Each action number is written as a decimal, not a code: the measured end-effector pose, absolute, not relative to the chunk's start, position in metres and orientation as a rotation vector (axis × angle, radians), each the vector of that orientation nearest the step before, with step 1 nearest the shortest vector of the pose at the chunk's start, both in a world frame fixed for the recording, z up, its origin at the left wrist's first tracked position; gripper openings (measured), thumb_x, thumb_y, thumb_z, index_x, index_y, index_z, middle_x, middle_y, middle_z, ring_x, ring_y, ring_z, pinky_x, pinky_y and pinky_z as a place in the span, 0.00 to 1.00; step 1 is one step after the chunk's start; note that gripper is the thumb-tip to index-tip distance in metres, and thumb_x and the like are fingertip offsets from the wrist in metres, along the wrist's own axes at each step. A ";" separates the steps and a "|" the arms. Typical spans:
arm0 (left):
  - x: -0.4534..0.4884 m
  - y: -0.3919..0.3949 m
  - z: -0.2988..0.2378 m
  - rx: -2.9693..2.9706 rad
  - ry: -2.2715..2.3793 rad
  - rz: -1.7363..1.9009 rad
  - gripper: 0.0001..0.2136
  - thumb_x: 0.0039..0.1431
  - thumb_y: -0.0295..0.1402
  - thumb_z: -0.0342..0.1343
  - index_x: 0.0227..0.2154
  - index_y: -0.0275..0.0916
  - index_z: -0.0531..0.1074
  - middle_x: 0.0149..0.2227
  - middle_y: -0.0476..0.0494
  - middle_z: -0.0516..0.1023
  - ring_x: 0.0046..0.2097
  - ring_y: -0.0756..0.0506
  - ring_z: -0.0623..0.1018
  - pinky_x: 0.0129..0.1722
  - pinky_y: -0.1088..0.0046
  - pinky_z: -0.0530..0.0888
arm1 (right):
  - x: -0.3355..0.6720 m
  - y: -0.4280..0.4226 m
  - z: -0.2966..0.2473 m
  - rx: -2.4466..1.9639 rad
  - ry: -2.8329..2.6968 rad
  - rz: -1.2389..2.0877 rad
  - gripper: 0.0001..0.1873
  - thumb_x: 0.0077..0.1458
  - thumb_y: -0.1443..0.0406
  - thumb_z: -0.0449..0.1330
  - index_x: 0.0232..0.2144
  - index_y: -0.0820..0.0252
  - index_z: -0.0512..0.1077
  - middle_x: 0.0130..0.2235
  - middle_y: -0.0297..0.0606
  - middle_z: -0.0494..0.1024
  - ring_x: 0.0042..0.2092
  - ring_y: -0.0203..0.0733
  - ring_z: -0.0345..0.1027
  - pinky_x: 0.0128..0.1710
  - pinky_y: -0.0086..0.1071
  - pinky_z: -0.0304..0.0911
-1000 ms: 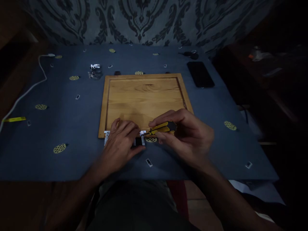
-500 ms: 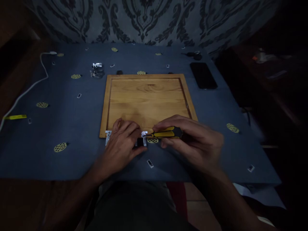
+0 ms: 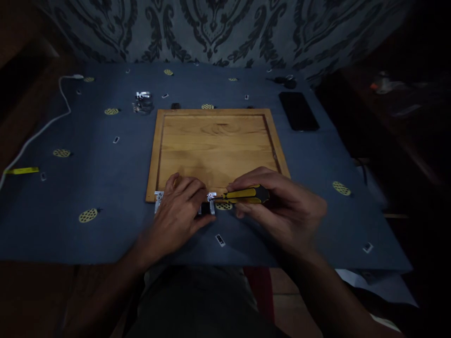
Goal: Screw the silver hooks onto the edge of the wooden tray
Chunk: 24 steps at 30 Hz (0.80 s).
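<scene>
A framed wooden panel [image 3: 214,155] lies flat on the blue cloth. Along its near edge are a metal hinge [image 3: 211,206] in the middle and a second metal piece [image 3: 158,199] at the left corner, partly hidden. My left hand [image 3: 181,202] is curled over this edge, its thumb beneath the middle hinge and its fingers behind it, gripping it. In my right hand [image 3: 282,202] is a yellow and black screwdriver [image 3: 244,194], held nearly level by the handle between thumb and fingers. Its tip points left and meets the hinge near a screw.
Two more hinges [image 3: 143,102] stand beyond the panel's left corner. A black phone [image 3: 299,111] and keys [image 3: 287,81] lie at the back right. On the left are a white cable [image 3: 65,101] and a yellow object [image 3: 23,171]. A patterned curtain [image 3: 211,33] hangs behind the table.
Almost nothing differs. The screwdriver handle and my right fingers have shifted very slightly; my left hand stays in place on the hinge.
</scene>
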<state>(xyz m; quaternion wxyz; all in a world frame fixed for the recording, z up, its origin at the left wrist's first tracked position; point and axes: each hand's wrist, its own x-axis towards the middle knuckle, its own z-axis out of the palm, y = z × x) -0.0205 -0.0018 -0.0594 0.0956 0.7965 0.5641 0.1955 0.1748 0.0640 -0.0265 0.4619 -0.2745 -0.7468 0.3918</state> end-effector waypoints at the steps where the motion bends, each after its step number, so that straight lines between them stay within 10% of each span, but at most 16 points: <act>1: -0.020 -0.002 -0.059 2.358 1.669 0.579 0.19 0.63 0.43 0.66 0.50 0.37 0.74 0.48 0.43 0.79 0.52 0.39 0.75 0.63 0.50 0.65 | 0.175 0.064 -0.027 -0.671 -1.837 0.964 0.06 0.59 0.64 0.69 0.41 0.54 0.81 0.36 0.35 0.84 0.29 0.38 0.75 0.24 0.32 0.71; 24: -0.020 -0.003 -0.059 2.327 1.678 0.578 0.16 0.64 0.42 0.65 0.48 0.37 0.75 0.48 0.42 0.80 0.53 0.38 0.75 0.64 0.48 0.64 | 0.176 0.062 -0.027 -0.658 -1.698 0.780 0.07 0.60 0.64 0.69 0.42 0.52 0.79 0.36 0.36 0.83 0.29 0.39 0.74 0.24 0.34 0.72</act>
